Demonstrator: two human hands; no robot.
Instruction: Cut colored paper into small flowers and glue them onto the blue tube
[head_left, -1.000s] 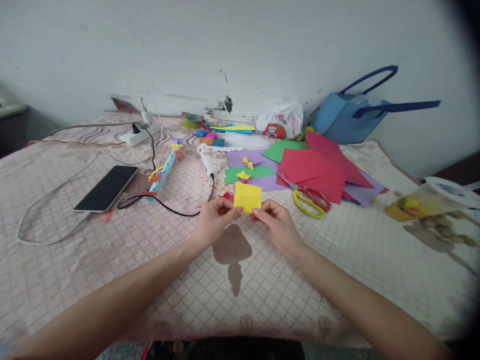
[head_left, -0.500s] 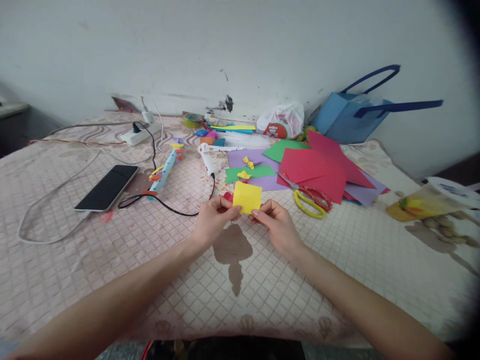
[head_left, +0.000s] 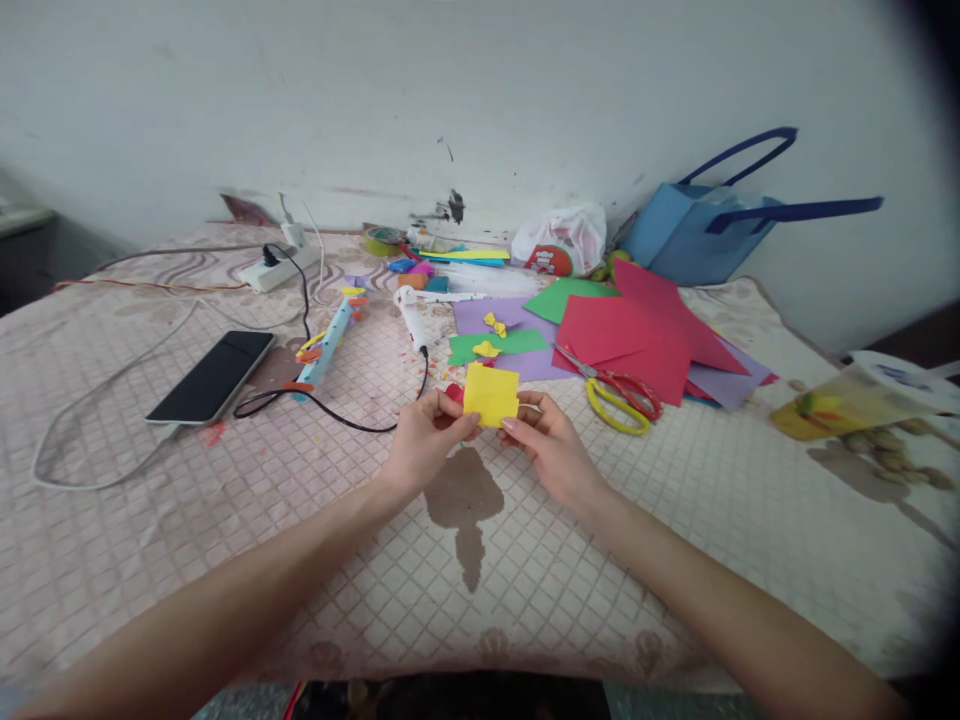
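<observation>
The yellow paper (head_left: 491, 394) is between our two hands, reaching away from us beyond the fingertips. It looks nearly square, so we make out no clear long axis. Our left hand (head_left: 426, 440) pinches its near left corner and our right hand (head_left: 556, 452) its near right corner, each grip closed thumb against fingers; neither hand is nearer. Just beyond lies a green strip (head_left: 523, 343) on a purple sheet (head_left: 551, 368). Scissors (head_left: 598, 377) rest to the right, near red sheets (head_left: 637, 335), all on the cloth-covered table (head_left: 360, 580).
</observation>
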